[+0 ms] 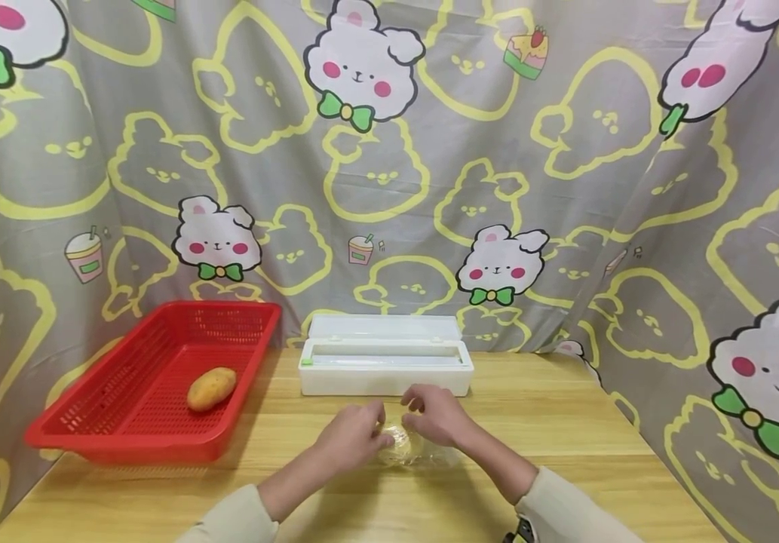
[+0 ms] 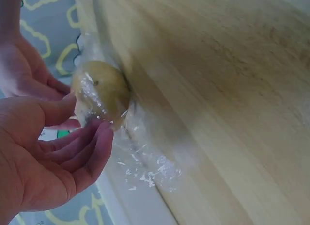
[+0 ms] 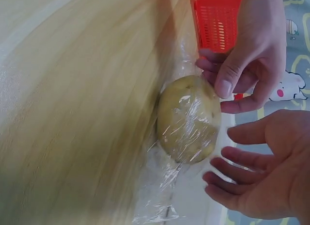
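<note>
A potato (image 3: 186, 120) lies on the table under clear plastic wrap (image 3: 157, 186), whose loose ends spread out on both sides over the wood. At one end of the potato is my left hand (image 1: 351, 436), thumb and fingers loosely bent, fingertips right at the film in the left wrist view. My right hand (image 1: 438, 415) hovers at the far side, its relaxed fingers (image 3: 237, 171) spread and a little apart from the potato. Behind both hands stands a white wrap dispenser box (image 1: 385, 381) with its lid raised.
On the left stands a red plastic basket (image 1: 124, 445) with another potato (image 1: 211, 388) inside. The wooden table (image 1: 545, 422) reaches back to a grey patterned curtain (image 1: 375, 188), which hangs behind and along the sides.
</note>
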`<action>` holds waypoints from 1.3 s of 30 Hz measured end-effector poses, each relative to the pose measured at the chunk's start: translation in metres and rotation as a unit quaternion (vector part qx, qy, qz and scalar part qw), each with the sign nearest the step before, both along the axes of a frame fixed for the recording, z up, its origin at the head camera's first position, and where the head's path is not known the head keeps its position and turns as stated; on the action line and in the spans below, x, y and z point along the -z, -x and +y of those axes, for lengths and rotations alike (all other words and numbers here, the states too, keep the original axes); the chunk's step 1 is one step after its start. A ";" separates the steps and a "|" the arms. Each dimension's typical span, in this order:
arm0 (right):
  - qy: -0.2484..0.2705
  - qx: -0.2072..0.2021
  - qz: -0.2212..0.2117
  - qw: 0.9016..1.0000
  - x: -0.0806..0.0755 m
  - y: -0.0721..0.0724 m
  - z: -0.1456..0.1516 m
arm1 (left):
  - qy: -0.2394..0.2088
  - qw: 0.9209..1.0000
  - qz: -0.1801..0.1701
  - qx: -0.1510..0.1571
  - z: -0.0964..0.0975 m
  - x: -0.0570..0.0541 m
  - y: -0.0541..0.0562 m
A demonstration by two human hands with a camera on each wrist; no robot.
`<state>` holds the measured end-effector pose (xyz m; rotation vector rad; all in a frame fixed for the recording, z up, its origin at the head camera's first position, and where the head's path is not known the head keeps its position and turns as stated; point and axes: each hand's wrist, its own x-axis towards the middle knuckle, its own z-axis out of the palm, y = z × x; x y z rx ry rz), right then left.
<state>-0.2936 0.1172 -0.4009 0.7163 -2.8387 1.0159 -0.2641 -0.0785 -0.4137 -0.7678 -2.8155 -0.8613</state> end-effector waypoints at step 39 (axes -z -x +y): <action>0.041 -0.005 -0.195 0.980 0.005 -0.020 0.023 | -0.021 0.999 0.038 0.003 0.014 0.001 0.013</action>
